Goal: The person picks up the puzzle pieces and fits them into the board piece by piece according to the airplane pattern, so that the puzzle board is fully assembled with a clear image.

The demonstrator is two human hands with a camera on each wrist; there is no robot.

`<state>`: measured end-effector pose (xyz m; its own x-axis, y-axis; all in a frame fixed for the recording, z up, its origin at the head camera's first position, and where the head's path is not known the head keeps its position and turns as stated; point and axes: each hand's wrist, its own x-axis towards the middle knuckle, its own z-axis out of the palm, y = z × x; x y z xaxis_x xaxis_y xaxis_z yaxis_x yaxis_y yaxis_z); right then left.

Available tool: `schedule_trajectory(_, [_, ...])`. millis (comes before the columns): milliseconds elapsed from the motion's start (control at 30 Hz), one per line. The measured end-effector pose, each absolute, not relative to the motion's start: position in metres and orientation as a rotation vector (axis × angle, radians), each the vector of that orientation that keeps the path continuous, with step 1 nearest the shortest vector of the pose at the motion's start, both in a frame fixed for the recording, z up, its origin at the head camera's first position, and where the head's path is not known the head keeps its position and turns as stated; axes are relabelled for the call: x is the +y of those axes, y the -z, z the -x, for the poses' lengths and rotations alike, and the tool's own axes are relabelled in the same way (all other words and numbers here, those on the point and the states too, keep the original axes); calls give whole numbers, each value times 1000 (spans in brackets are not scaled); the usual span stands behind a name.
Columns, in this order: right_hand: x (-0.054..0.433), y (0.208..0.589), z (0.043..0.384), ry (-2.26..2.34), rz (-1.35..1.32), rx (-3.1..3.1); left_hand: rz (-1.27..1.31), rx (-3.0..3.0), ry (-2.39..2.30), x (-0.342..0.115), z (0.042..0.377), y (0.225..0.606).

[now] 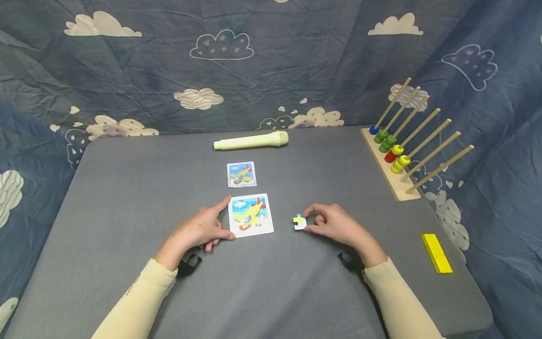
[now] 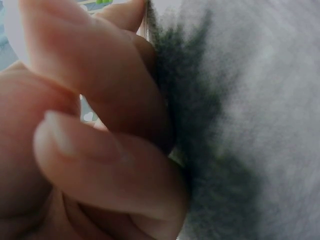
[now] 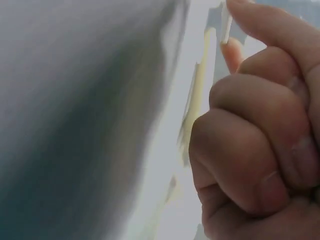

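Observation:
A square jigsaw puzzle (image 1: 251, 215) with a yellow airplane on blue sky lies on the grey table. My left hand (image 1: 203, 228) is at its left side, the index finger and thumb spread and touching near the two left corners. In the left wrist view, the other fingers (image 2: 110, 170) are curled close to the tabletop. To the right of the puzzle, my right hand (image 1: 334, 225) pinches a small puzzle piece (image 1: 300, 222), yellow, blue and white, between thumb and index finger. The remaining fingers (image 3: 240, 155) are folded into the palm. Behind the puzzle lies a smaller airplane picture card (image 1: 242, 174).
A pale yellow toy microphone (image 1: 251, 141) lies at the table's back edge. On the right stands a wooden peg board (image 1: 395, 176) with tall pegs and coloured rings (image 1: 394, 153). A yellow block (image 1: 437, 253) lies near the right edge. Cloud-patterned cloth (image 1: 271, 80) hangs behind.

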<state>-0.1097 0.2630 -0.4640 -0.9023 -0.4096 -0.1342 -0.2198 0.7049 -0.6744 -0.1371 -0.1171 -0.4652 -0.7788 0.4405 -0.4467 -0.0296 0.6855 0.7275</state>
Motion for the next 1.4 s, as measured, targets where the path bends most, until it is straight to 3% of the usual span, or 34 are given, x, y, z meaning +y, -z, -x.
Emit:
schedule_trajectory(167, [212,458,126,888,699,2606,-297,2276,-1002,-115,136,466])
schedule_trajectory(333, [188,460,130,792,739,2610,-309,2268,-1003,-112,135,466])
schedule_trajectory(1167, [163,468,133,793,834,2677,-296,2290,-997,-119,136,465])
schedule_trajectory(1400, [163,471,135,853,738,2674,-306,2292,-997,-119,138,465])
